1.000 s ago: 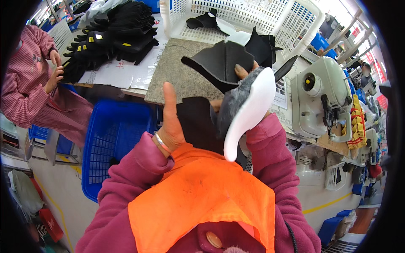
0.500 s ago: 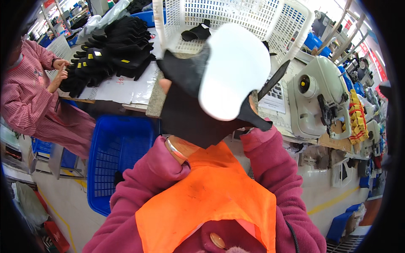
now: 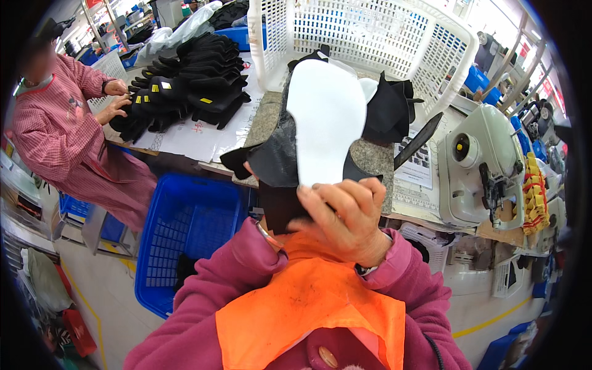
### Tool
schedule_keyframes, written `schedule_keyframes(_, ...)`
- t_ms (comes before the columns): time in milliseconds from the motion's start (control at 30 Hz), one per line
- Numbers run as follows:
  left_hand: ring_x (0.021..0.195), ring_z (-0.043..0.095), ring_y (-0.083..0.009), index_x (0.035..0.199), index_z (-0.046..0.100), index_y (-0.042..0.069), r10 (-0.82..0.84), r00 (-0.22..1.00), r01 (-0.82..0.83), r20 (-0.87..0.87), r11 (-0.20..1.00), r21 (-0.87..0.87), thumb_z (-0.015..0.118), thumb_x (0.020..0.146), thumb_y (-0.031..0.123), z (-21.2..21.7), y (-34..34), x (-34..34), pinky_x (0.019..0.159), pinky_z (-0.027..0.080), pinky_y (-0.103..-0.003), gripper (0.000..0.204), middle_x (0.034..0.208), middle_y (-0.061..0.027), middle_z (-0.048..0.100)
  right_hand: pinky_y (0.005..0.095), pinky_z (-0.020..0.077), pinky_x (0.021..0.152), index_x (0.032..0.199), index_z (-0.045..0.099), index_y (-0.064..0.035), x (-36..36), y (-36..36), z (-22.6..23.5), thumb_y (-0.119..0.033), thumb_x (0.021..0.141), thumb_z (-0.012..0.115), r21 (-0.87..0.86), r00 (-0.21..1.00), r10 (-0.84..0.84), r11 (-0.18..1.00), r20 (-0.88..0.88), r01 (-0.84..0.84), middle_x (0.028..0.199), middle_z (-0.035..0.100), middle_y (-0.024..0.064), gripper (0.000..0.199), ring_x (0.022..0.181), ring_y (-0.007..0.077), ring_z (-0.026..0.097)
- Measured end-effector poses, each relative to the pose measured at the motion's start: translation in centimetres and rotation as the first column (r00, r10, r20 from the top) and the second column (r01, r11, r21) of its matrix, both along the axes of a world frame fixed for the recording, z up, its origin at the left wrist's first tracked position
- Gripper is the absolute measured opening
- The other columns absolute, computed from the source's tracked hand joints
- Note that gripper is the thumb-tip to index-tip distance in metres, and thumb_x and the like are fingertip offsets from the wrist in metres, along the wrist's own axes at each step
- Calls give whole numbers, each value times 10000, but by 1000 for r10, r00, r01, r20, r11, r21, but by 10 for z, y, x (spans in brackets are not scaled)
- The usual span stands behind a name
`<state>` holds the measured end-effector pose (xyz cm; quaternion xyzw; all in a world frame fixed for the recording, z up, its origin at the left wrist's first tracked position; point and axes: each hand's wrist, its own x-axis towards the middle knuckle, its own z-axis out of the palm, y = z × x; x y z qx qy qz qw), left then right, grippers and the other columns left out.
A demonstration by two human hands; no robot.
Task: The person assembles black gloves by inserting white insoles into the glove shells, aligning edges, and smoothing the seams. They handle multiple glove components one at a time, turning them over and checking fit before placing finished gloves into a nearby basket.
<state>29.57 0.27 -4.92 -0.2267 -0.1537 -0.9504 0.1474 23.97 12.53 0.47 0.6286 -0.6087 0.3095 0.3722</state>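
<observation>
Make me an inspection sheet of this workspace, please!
Surface: speckled grey board, partly hidden by the held pieces.
Things in hand: white sole-shaped piece over black material.
Clutter: stacked black pieces at upper left; white crate beyond the board.
Hands: left hand mostly hidden behind the black material; right hand at the white piece's near end, grip unclear.
Cables: thin black cord, lower right.
Surroundings: blue basket, pale machine, co-worker.

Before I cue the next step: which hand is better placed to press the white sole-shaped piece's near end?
Right, I'd judge: the right hand is in front, fingers at the near end of the white sole-shaped piece. The left hand is mostly hidden behind the dark sheet, seemingly less free.
</observation>
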Motion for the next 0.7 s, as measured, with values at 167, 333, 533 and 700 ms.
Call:
schedule_keyframes(167,1105,521,-195,1353,426,54,-32,999,33,-31,999,26,289,691,908,4,-4,0,975,414,-344,1089,1241,-75,554,415,399,884,1007,676,-113,-19,-2,-8,-63,680,703,-56,994,108,993,9,-108,876,569,6,332,764,171,560)
schedule_keyframes(333,1065,541,-218,1365,444,80,-44,994,36,98,996,82,370,763,836,7,-20,-10,992,397,-346,970,1275,-82,556,380,492,812,992,658,-61,-21,-8,-30,-32,694,661,12,965,262,965,-14,-262,878,555,40,299,769,180,567)
schedule_keyframes(533,1034,557,-203,1341,454,57,-59,991,47,119,994,102,305,759,849,7,-24,-11,929,444,-336,993,1222,-86,578,354,502,745,1012,636,-98,-19,-15,-35,-31,713,671,-5,907,415,910,74,-415,885,554,60,309,745,195,575)
schedule_keyframes(700,1062,565,-183,1361,415,25,66,978,-42,200,992,-122,373,755,831,7,-25,-4,918,466,-321,1010,1231,-81,576,348,499,690,1062,605,-26,-29,-1,0,-72,747,748,-271,864,415,900,284,-342,931,596,110,349,785,275,592)
